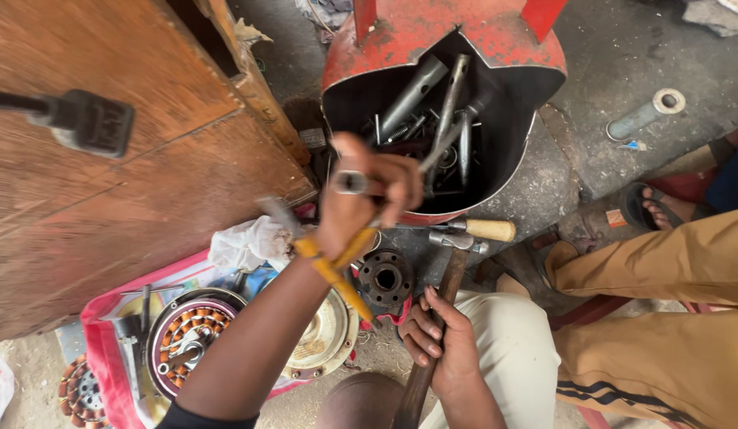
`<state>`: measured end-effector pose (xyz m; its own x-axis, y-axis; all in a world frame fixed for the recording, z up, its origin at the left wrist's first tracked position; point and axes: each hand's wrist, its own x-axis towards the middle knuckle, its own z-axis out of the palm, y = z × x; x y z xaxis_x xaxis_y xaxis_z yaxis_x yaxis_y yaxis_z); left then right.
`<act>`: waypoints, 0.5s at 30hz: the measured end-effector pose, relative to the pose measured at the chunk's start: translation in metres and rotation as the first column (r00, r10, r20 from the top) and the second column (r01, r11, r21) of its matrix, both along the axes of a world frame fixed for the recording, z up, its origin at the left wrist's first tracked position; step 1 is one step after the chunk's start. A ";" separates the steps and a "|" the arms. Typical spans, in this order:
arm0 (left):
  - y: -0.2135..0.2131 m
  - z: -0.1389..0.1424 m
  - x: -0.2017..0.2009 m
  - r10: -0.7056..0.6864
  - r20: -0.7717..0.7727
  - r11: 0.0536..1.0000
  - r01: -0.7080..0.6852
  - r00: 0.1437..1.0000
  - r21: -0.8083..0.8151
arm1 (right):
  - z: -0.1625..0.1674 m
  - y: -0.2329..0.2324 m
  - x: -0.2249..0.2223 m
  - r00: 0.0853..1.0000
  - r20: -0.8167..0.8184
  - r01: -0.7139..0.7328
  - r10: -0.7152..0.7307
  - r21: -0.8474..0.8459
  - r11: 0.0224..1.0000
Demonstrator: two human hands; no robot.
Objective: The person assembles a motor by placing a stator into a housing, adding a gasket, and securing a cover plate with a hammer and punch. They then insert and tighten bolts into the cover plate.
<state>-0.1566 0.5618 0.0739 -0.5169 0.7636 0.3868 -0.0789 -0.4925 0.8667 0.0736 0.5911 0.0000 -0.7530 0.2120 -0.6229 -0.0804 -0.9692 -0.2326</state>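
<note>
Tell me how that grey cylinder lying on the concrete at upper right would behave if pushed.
The grey cylinder lies on its side, round and smooth, so it would probably roll across the concrete floor. It looks like metal, likely stiff and fairly heavy.

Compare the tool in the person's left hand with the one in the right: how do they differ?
The pliers in the left hand have yellow grips and are raised above the parts; the hammer in the right hand has a dark wooden handle and points down, its metal head near the floor. The pliers look shorter. Both are gripped by their handles.
</note>
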 end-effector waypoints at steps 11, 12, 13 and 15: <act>-0.013 0.021 0.015 0.157 0.070 0.982 -0.163 0.985 0.095 | -0.004 0.007 -0.001 0.998 0.057 -0.031 0.032 -0.022 0.999; -0.007 0.021 0.016 0.167 0.089 0.979 -0.176 0.982 0.101 | -0.005 0.007 -0.002 0.996 0.079 -0.033 0.033 -0.013 0.999; -0.001 0.020 0.015 0.175 0.110 0.977 -0.186 0.978 0.100 | -0.005 0.007 -0.001 0.994 0.104 -0.031 0.032 -0.008 0.999; 0.011 0.016 0.014 0.183 0.124 0.981 -0.190 0.975 0.048 | -0.005 0.006 0.000 0.993 0.111 -0.033 0.034 -0.011 0.999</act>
